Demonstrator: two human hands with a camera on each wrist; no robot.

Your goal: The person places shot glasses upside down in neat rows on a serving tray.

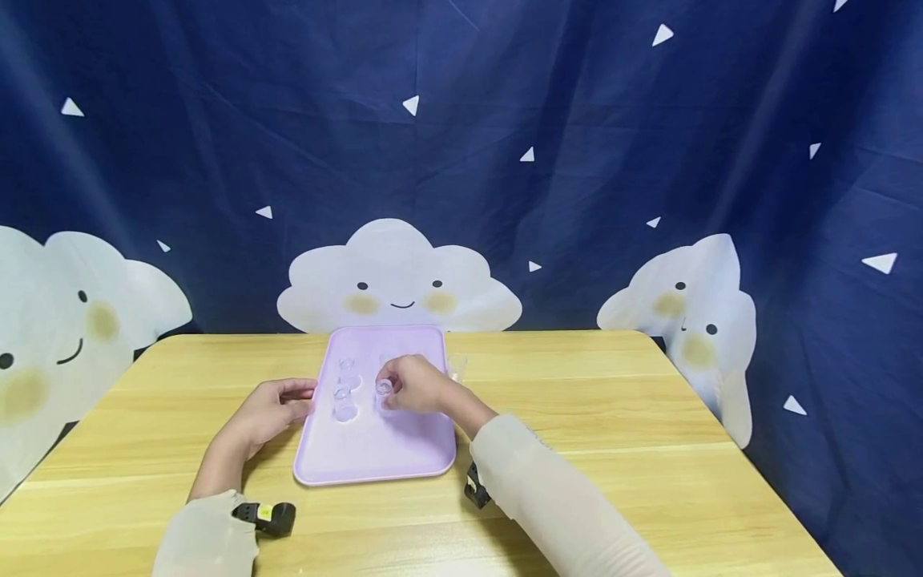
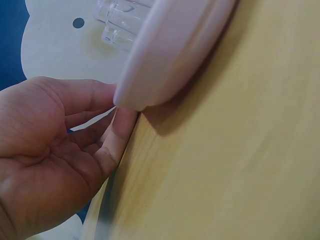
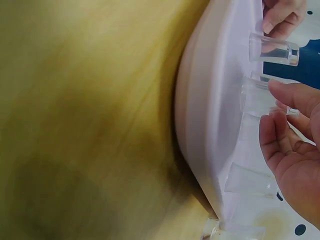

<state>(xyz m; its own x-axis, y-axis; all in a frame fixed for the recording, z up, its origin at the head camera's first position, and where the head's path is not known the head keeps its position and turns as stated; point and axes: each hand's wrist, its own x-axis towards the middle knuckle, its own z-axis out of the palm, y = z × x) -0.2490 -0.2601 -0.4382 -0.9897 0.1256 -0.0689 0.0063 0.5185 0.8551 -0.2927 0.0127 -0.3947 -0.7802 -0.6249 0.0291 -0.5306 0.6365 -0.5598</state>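
A lilac tray (image 1: pixel 375 461) lies on the table with several small clear glasses on it, their wide ends down. My left hand (image 1: pixel 270 413) holds the tray's left edge, thumb and index finger at the rim in the left wrist view. Over the tray's middle, my right hand (image 1: pixel 418 385) grips one clear glass (image 1: pixel 384 388) between thumb and fingers. To its left stand a nearer glass (image 1: pixel 344 406) and a farther glass (image 1: pixel 348 373). The right wrist view shows another glass (image 3: pixel 250 180) below the right hand; in the head view that hand partly covers glasses behind it.
Just right of the tray, a clear glass (image 1: pixel 457 367) stands on the wooden table (image 1: pixel 577 401). Behind the table's far edge hangs a dark blue curtain (image 1: pixel 461 176) with smiling clouds. Each wrist carries a black camera (image 1: pixel 270 518).
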